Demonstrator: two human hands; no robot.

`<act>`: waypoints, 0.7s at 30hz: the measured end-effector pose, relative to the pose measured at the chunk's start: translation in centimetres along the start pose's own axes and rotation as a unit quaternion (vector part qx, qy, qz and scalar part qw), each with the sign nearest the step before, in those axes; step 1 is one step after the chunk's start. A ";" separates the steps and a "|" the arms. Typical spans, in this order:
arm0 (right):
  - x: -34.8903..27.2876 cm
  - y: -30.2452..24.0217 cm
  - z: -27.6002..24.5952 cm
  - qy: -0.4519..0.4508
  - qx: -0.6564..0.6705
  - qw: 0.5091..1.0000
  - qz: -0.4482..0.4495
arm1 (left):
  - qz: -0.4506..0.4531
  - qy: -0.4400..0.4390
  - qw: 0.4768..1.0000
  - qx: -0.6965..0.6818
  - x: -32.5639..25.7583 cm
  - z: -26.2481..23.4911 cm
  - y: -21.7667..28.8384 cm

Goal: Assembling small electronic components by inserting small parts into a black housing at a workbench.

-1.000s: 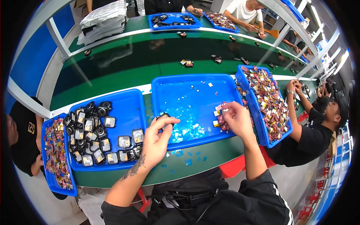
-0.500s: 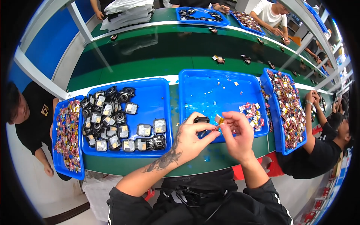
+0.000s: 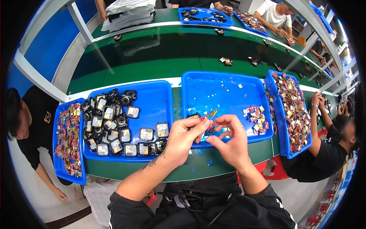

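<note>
My left hand [image 3: 187, 138] pinches a small red piece with a gold-coloured strip [image 3: 211, 113] between thumb and index finger, over the near edge of the middle blue tray [image 3: 213, 82]. Just opposite is my right hand [image 3: 231, 143], fingers curled, its thumb apart from them and its fingertips close to the piece. Beyond my left index finger shows part of a black watch case [image 3: 193, 116]; whether it lies in the tray or touches my hand cannot be told. A pile of small red and white parts [image 3: 257, 118] sits on that tray's right side.
A blue tray [image 3: 152, 101] of black watch cases [image 3: 122, 121] stands left. Narrow blue trays of small parts [image 3: 69, 137] [image 3: 291, 110] flank both. Beyond runs a green conveyor [image 3: 152, 63] carrying scattered pieces. Other people work left, right and across.
My left hand, earlier around the watch case, now pinches the small red piece. My right hand's pinch on a gold and white piece has loosened. Pieces on the conveyor have shifted slightly right.
</note>
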State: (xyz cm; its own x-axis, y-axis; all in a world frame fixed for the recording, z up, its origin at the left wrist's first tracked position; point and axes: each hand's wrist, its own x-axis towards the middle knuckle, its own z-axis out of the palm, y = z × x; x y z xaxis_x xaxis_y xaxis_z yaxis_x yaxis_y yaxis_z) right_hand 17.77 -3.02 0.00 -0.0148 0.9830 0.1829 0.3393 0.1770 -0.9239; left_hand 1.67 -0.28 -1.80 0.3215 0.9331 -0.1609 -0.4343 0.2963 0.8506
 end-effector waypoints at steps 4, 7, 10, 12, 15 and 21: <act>0.1 0.0 1.0 0.054 -0.019 0.996 -0.070 | 0.033 -0.011 0.999 -0.028 -0.1 0.0 -0.2; 0.0 0.5 0.9 0.092 0.004 0.991 -0.096 | 0.003 0.018 0.999 -0.051 0.0 0.1 0.1; -0.3 0.3 0.9 0.100 0.066 0.991 -0.065 | 0.006 0.005 0.996 -0.091 -0.2 0.5 0.2; -0.4 0.6 1.1 0.097 0.228 0.969 -0.012 | 0.008 -0.008 0.997 -0.072 -0.4 0.4 0.2; -0.1 0.7 0.8 0.123 0.041 0.975 -0.182 | 0.005 -0.026 0.999 -0.034 -0.5 0.6 0.1; 0.2 0.0 0.1 0.086 -0.062 0.968 -0.226 | -0.013 -0.042 0.998 -0.050 -0.6 0.3 0.3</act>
State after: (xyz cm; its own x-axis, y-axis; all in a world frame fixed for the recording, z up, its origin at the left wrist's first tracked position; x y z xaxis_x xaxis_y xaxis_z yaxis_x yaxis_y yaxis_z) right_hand 17.69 -2.84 -0.05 -0.0357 0.7818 0.6225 0.4442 0.5704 -0.6909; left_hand 1.61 -0.84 -1.28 0.4021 0.9055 -0.1358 -0.5054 0.3431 0.7917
